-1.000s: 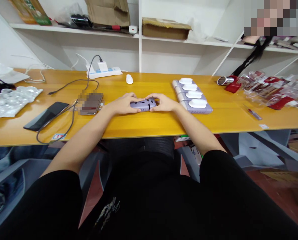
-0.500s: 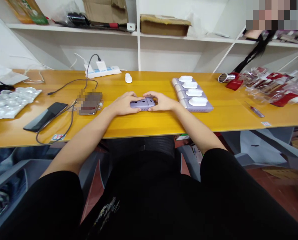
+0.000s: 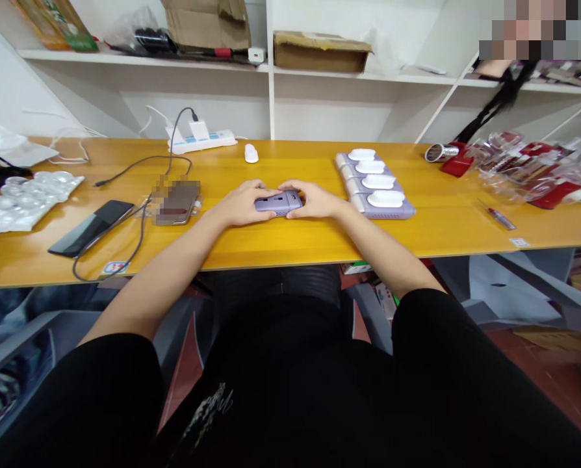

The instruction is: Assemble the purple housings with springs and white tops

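Observation:
A small purple plastic case with dark slots in its upper face lies low over the table, between my two hands. My left hand is closed round its left end, thumb along the near side. Gripping the right end is my right hand, with the thumb in front and the fingers behind. The fingers cover both ends of the case. To the right stands a row of several similar purple cases, touching one another, with white oval pieces on top. A loose white piece lies behind my hands.
Left of me are a phone, a brown blurred item, a looping black cable and a power strip. A small screwdriver and clear-and-red plastic packages lie at the right. Shelves rise behind; another person is at the upper right.

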Demonstrator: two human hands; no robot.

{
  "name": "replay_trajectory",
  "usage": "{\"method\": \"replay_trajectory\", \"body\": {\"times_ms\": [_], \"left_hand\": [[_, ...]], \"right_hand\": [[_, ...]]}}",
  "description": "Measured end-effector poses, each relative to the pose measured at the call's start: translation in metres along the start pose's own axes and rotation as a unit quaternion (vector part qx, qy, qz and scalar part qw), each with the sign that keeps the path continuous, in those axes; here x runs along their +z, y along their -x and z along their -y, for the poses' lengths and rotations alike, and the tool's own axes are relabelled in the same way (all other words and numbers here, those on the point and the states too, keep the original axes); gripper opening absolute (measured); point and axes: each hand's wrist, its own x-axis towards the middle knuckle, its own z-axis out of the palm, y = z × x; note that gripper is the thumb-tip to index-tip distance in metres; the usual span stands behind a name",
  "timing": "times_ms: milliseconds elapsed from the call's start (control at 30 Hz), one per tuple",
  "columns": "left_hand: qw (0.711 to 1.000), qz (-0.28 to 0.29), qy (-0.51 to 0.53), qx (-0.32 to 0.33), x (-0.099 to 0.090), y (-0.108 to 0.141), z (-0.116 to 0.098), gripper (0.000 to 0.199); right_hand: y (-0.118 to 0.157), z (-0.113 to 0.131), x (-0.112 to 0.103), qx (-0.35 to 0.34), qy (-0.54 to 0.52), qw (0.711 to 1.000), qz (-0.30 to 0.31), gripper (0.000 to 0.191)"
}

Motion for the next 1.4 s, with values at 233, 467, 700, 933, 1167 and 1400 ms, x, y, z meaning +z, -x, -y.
{"method": "replay_trajectory", "body": {"times_ms": [233,467,700,933,1167,1400], "left_hand": [[1.000,-0.002,0.000,0.007,0.000,0.000,-0.001,0.092],[1.000,-0.011,0.003,0.002,0.002,-0.001,0.000,0.091],[1.000,-0.019,0.007,0.003,0.003,-0.003,0.000,0.090],[0.999,-0.018,0.050,0.005,-0.003,-0.005,0.008,0.108],[0.991,-0.022,0.131,-0.023,-0.009,0.000,0.033,0.110],[0.992,0.005,0.118,-0.051,-0.013,-0.002,0.037,0.084]], "right_hand": [[0.000,-0.001,0.002,0.012,-0.011,1.000,-0.005,0.098],[-0.002,-0.002,0.004,0.006,0.008,1.000,-0.001,0.103],[-0.004,-0.005,0.004,0.006,0.014,1.000,0.002,0.102],[-0.002,-0.013,-0.003,0.033,0.014,0.999,0.025,0.122],[-0.048,-0.028,-0.006,0.084,0.061,0.994,-0.022,0.092],[-0.172,-0.051,0.011,0.156,0.186,0.969,0.044,0.095]]}}
